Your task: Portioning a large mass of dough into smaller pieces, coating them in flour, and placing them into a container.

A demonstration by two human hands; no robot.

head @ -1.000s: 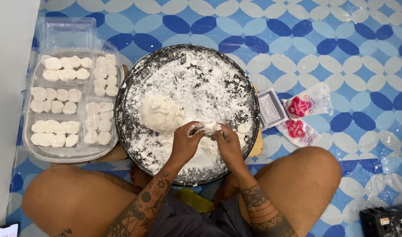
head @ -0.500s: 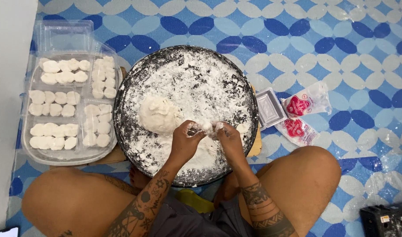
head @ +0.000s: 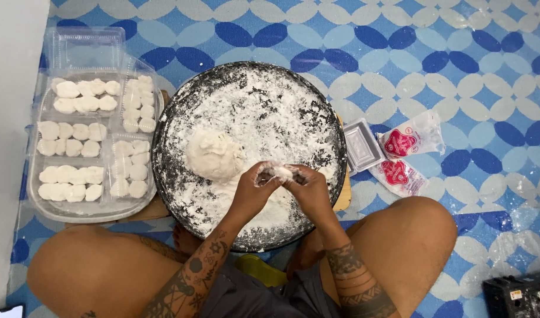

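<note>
Right, both hands are up over the near half of the big round dark tray (head: 181,112), and they are working one small piece of dough (head: 280,172) between them. The left hand (head: 255,191) has its fingers curled in and pinched on the left end of that piece; the right hand (head: 308,189) is closed on the right end, thumb and fingertips pressing in from its side. So both hands are clamped on the same little lump, held just above the floured surface, not resting on it.

The tray is dusted thick with white flour, with black showing through in scratches and patches (mostly toward the rim). Just left of the hands, sitting in the flour near the middle of the tray, is the large mound of dough (head: 214,156), soft and rounded, apart from the hands.

Off to the left of the tray, touching its edge, lies a clear plastic container (head: 84,50) with its lid folded back, and its compartments are filled with rows of small white shaped pieces (head: 70,182). To the right of the tray sits a small empty clear plastic tub (head: 363,145), and beside it two clear packets (head: 408,141) with red labels, one above the other.

All of it rests on a blue and white patterned mat (head: 458,59). The person sits cross-legged, bare knees either side of the tray's near edge, forearms tattooed.
</note>
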